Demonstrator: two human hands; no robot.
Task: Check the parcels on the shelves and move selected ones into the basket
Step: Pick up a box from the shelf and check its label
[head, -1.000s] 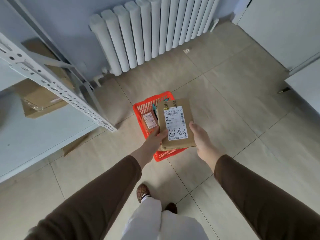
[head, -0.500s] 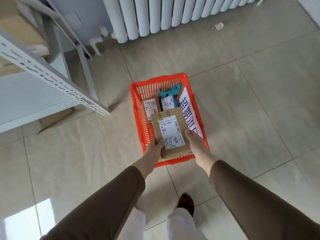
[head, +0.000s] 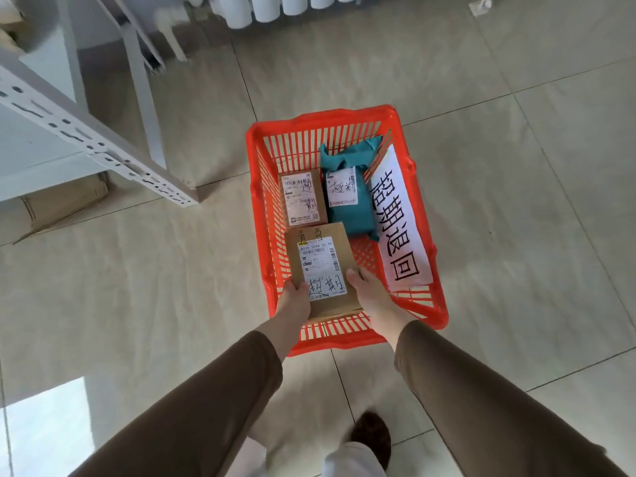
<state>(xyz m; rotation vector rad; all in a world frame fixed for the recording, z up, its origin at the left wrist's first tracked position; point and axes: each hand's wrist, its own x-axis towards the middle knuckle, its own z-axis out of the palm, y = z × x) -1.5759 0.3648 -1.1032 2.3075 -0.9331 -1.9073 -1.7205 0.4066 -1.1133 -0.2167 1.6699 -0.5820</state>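
Note:
An orange plastic basket [head: 426, 235] stands on the tiled floor below me. Inside its near left part is a flat brown cardboard parcel [head: 320, 263] with a white shipping label and handwriting. My left hand [head: 294, 302] grips its near left edge and my right hand [head: 370, 292] grips its near right edge. Whether the parcel rests on the basket floor I cannot tell. Further in lie a smaller brown box [head: 303, 197] and a teal soft parcel [head: 349, 191], both labelled. A white paper sign [head: 399, 228] with large characters leans along the right wall.
A white metal shelf rack [head: 86, 139] stands at the left, its leg [head: 142, 94] on the floor, with flattened cardboard [head: 55, 204] beneath it. A white radiator [head: 275, 5] lines the far wall. My shoe [head: 370, 437] is near the basket's front.
I have stepped closer and bent over the basket. Both hands have lowered the brown parcel from above the basket down into its near left part.

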